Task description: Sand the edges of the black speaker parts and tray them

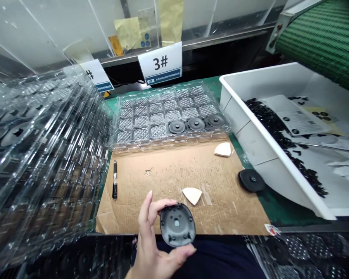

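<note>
Brown corrugated cardboard (163, 170) overlies the green surface (283, 205), and over its near edge the left hand (154, 246) pinches a rounded dark plastic housing (182, 231) between thumb and curled fingers; the right is out of view. Held only by its rim, the housing could drop or get scuffed if the thumb slid; its hollow inner face shows small raised posts around a pale central opening.
</note>
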A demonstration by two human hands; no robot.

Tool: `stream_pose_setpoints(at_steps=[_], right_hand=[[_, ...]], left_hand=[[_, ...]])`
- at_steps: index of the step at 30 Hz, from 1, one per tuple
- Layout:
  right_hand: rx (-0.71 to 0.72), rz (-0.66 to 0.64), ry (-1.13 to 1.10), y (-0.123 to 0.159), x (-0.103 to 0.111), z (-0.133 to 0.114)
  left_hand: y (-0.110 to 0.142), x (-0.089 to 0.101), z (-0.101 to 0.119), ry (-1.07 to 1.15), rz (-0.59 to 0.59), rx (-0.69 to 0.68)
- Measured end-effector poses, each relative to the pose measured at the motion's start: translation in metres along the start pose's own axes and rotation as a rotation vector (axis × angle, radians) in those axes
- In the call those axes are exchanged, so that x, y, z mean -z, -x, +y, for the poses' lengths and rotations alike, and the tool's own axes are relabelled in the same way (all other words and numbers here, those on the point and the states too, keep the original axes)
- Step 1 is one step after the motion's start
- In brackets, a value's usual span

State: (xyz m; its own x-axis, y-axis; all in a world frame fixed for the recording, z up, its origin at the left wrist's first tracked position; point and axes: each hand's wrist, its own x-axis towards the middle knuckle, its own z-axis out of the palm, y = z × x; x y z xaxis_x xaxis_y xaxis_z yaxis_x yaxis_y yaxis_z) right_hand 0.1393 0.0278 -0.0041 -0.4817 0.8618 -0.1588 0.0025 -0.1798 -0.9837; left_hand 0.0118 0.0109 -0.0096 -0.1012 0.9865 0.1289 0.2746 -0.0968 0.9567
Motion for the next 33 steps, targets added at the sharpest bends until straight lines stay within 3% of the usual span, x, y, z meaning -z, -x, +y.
stream_pose_setpoints(at_steps=[6,12,22,33], right_hand=[[0.016,-0.007,-0.008,0.005,0.019,-0.025],[-0.032,0.137,-0.015,0.002,0.023,-0.023],[-0.188,-0.109,-0.298,-0.008,0.036,-0.021],[-0.240,-0.144,-0.445,-0.008,0.040,-0.019]], left_hand=[[-0.002,0.010,0.002,0.117,0.034,0.094],[-0.003,0.012,0.007,0.257,-0.049,0.230],[0.000,0.012,0.006,0.324,-0.210,0.296],[-0.007,0.019,0.008,0.358,-0.454,0.351]])
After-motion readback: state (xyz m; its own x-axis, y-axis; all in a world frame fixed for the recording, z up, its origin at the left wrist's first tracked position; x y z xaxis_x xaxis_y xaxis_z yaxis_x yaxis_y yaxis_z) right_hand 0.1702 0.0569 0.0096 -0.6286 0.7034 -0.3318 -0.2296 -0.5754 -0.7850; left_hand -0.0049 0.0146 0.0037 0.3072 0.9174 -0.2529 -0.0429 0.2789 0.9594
